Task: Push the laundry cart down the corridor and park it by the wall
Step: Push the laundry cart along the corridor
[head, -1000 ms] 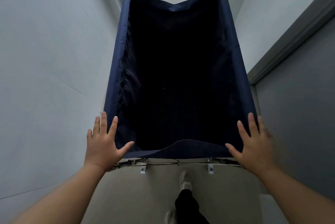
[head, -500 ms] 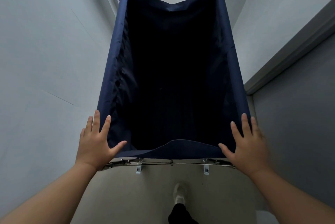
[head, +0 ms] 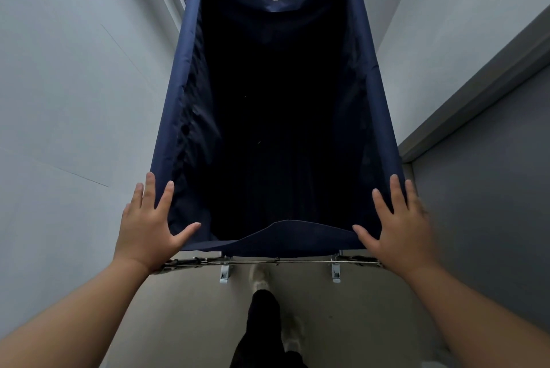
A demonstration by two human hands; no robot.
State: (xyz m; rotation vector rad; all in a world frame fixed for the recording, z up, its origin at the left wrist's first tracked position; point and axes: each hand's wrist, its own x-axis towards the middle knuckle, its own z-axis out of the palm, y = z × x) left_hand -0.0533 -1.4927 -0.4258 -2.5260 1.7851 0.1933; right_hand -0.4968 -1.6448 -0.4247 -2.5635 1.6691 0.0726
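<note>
Cart travel: since a second ago the laundry cart (head: 175, 94) has rolled further along the corridor. The grey door frame (head: 476, 94) at 3 o'clock has slid nearer to the cart's near right corner, and both hands have kept their places.
Left wall (head: 74, 85): pale, filling 8 to 11 o'clock, just beside the cart's left rail. I cannot tell whether they touch.
Left hand (head: 148, 227): at 8 o'clock, flat on the near left corner, fingers (head: 150, 189) straight and spread, pressing and grasping nothing.
Laundry cart: in mid-view from 6 to 12 o'clock, between the two walls and in line with them. The inside of its navy bag is too dark to read.
Right hand (head: 398, 227): at 4 o'clock, flat on the near right corner, its fingers likewise released and spread.
Right wall (head: 431, 25): pale at 1 o'clock, with a dark door panel (head: 491, 204) at 4 o'clock.
Step in hand: the push, by my judgement; parking is not yet begun.
Next move: an even push from both palms to hold the line in this narrow passage. More weight on one corner would then swing the cart to the wall, and curling the fingers over the rail would likely help check it.
</note>
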